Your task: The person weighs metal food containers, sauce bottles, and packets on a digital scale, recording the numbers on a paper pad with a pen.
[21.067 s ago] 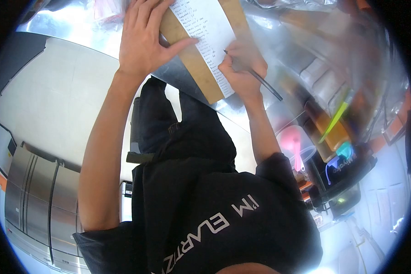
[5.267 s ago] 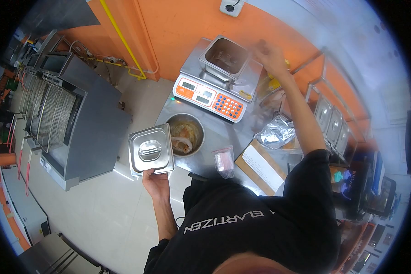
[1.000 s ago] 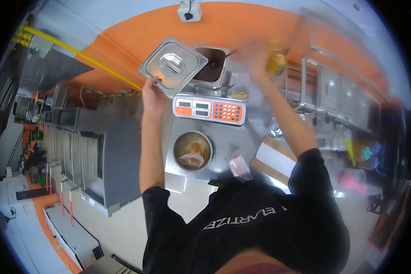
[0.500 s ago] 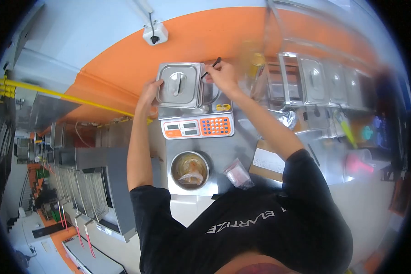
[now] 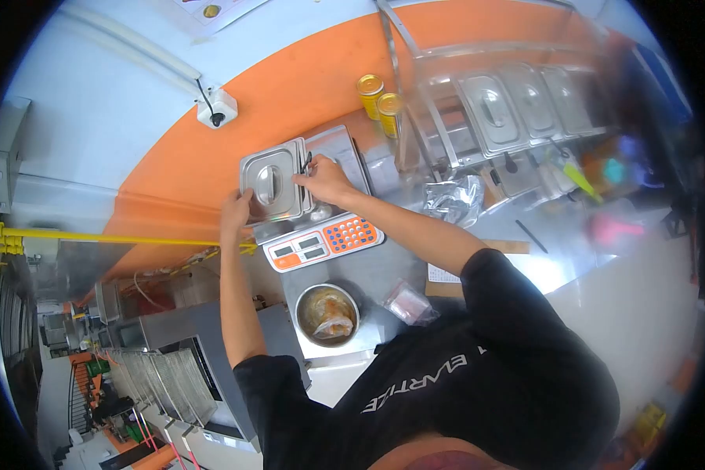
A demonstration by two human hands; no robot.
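A square stainless steel pan with a lid (image 5: 269,185) sits over the left part of the weighing scale (image 5: 323,243), whose bare platform shows to its right. My left hand (image 5: 236,210) is closed on the pan's left edge, the thumb on top. At the opposite edge, my right hand (image 5: 323,180) pinches a thin black stick (image 5: 306,163) and lies against the pan's rim. What the stick's lower end looks like is hidden. In front of the scale stands a round steel pot (image 5: 298,316) with brownish contents and a clear plastic bag.
Two yellow cans (image 5: 370,92) stand by the orange wall. To the right are a rack with lidded steel pans (image 5: 491,112), crumpled foil (image 5: 456,200) and a black stick-like tool (image 5: 531,235). A plastic packet (image 5: 409,303) lies near my body, beside a paper sheet (image 5: 442,273).
The lidded pan has shifted left relative to the scale, with both hands following and more of the platform now showing. The black stick has come closer to the pan's rim. My view has turned.
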